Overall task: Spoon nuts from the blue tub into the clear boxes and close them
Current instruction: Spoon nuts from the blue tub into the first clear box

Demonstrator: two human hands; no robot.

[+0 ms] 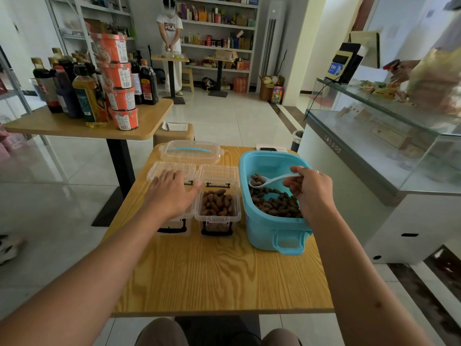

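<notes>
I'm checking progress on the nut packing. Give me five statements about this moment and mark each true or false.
1. The right hand holds a white spoon loaded with nuts over the blue tub. True.
2. The clear box next to the tub is empty. False: it holds nuts and its lid is open.
3. The left hand rests flat on the left clear box. True.
4. The blue tub is covered by its lid. False: it is open, and a clear lid with a blue handle lies behind the boxes.
5. Both boxes stand to the right of the tub. False: they stand to its left.
</notes>
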